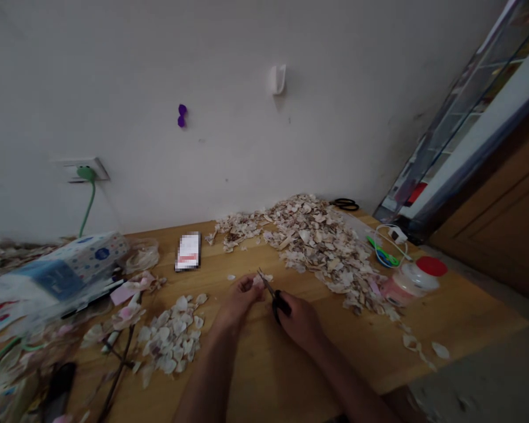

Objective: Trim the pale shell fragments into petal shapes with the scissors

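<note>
Near the middle of the wooden table (264, 352), my left hand (243, 296) pinches a small pale petal piece (258, 283). Black-handled scissors (280, 302) are in my right hand (302, 320), closed around the handles, their blades pointing up and left beside the piece. Whether the blades touch it is too small to tell. A large heap of pale, brownish petals (317, 235) lies beyond my hands to the right. Left of my left forearm is a smaller spread of whitish petals (174, 335).
A phone (188, 251) lies at the back. Tissue pack (83, 258), artificial flowers (127, 314) and dark stems crowd the left. On the right are a red-lidded jar (414, 281), a white cable (379, 238) and other black scissors (345, 204). A wall stands behind.
</note>
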Motion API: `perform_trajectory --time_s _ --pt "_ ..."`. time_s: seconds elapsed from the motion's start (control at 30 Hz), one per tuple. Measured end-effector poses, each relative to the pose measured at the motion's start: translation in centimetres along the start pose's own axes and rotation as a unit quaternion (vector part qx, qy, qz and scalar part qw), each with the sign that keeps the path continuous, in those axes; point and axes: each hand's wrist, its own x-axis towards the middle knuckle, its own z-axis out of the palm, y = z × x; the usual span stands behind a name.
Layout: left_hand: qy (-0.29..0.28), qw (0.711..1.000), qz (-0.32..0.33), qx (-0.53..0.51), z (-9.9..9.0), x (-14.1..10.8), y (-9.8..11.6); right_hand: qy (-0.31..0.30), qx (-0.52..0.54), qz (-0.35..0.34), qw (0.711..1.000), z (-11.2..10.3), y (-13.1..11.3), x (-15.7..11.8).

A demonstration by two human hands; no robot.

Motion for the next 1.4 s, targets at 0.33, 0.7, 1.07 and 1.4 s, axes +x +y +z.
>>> perform_trajectory --time_s 0.33,0.7,1.07,1.4 --pt "0.042 0.990 -0.018 -0.137 0.9 0.0 -0.9 0.006 -0.009 -0.001 1.000 0.1 0.1 -0.1" --pt "0.065 0.994 0.061 0.056 0.3 0.3 -0.4 0.003 -0.016 -0.002 1.000 0.0 -0.2 -0.1" --pt "0.040 0.998 0.030 -0.023 0.6 0.1 -0.8 0.007 -0.003 0.000 1.000 0.1 0.0 0.0" --pt "0.050 0.982 0.011 -0.181 1.9 -0.1 -1.9 0.008 -0.006 0.003 1.000 0.2 0.2 -0.1"
